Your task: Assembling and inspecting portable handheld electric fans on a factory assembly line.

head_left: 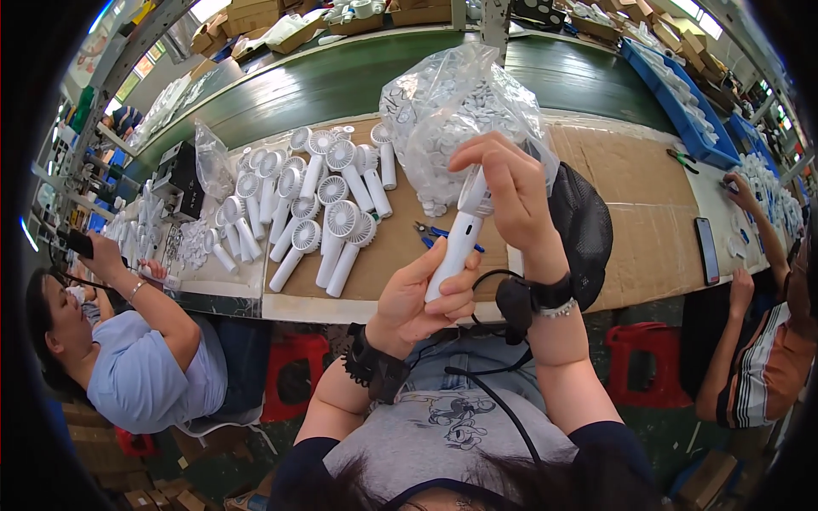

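Note:
A white handheld fan point(461, 243) is held up in front of me, tilted, its head toward the upper right. My left hand point(426, 289) is wrapped round the lower handle. My right hand point(509, 192) is at the fan's head, fingers curled over its top and far side; part of the head is hidden behind them. To the left, many similar white fans point(342, 219) lie heaped on the cardboard-covered table point(400, 243). Behind my hands stands a clear plastic bag point(464, 106) full of small white parts. Blue-handled cutters point(436, 232) lie just beyond my left hand.
A black mesh bag point(581, 234) sits beside my right forearm. At the right are a phone point(706, 251), green-handled pliers point(682, 160) and a blue crate point(682, 102). Beyond the table runs a green conveyor belt point(298, 85). Co-workers sit on both sides, near red stools point(649, 362).

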`<state>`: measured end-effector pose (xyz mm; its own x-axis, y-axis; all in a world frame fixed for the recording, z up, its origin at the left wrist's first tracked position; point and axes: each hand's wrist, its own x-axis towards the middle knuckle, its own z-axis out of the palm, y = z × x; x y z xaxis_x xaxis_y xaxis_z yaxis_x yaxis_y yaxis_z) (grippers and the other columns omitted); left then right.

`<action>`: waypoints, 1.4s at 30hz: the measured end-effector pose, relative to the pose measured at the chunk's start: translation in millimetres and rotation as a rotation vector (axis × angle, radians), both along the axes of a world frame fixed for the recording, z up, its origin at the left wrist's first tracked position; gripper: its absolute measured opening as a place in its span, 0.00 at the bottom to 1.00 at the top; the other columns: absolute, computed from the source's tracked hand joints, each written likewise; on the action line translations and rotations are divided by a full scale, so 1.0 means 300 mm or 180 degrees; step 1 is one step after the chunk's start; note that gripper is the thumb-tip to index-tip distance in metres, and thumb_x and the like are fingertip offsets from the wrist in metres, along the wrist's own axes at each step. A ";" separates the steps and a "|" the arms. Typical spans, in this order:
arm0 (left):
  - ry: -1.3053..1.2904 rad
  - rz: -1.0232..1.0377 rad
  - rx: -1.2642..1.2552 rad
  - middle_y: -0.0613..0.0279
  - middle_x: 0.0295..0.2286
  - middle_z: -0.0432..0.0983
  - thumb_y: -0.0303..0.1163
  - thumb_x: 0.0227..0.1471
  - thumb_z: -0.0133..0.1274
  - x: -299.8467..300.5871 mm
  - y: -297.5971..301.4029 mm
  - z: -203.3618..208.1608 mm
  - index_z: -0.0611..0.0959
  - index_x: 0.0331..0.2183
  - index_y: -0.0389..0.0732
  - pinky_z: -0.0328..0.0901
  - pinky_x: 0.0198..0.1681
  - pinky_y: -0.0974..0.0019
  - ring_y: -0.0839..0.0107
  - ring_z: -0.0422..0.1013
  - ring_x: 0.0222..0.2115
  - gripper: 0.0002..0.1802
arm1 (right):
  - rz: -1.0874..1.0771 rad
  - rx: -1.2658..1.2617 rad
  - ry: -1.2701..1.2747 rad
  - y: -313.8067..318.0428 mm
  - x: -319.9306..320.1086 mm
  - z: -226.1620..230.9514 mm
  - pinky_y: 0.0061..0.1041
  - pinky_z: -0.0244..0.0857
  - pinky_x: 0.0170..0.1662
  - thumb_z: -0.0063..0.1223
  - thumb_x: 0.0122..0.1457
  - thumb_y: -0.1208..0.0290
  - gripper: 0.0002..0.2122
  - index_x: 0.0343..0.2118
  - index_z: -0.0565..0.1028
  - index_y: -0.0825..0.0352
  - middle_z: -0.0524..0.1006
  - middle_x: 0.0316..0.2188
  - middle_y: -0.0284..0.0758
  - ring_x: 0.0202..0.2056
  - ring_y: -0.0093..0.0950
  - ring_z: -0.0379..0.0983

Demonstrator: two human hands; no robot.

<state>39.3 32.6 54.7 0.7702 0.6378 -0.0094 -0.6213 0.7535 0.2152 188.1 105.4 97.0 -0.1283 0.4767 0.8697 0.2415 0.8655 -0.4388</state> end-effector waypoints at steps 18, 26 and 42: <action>0.0689 0.0290 0.0395 0.73 0.14 0.55 0.49 0.56 0.28 0.095 -0.056 0.040 0.65 0.33 0.38 0.48 0.17 0.80 0.84 0.49 0.07 0.22 | 0.0788 -0.0777 0.1444 0.005 0.004 -0.075 0.20 0.52 0.22 0.29 0.55 0.68 0.18 0.10 0.62 0.69 0.63 0.14 0.37 0.18 0.24 0.59; 0.0964 0.0343 0.0494 0.74 0.13 0.55 0.50 0.56 0.27 0.098 -0.064 0.037 0.65 0.32 0.39 0.47 0.15 0.80 0.84 0.48 0.07 0.23 | 0.0762 -0.0874 0.1425 0.000 0.001 -0.087 0.20 0.52 0.22 0.29 0.55 0.69 0.18 0.10 0.62 0.70 0.64 0.14 0.37 0.18 0.23 0.59; 0.1811 0.0264 0.0731 0.66 0.15 0.65 0.51 0.55 0.27 0.009 -0.018 0.015 0.71 0.27 0.36 0.57 0.16 0.79 0.77 0.60 0.11 0.29 | 0.1057 -0.0347 0.1156 -0.049 -0.044 -0.052 0.18 0.51 0.17 0.40 0.47 0.73 0.12 0.11 0.67 0.71 0.64 0.11 0.35 0.14 0.22 0.60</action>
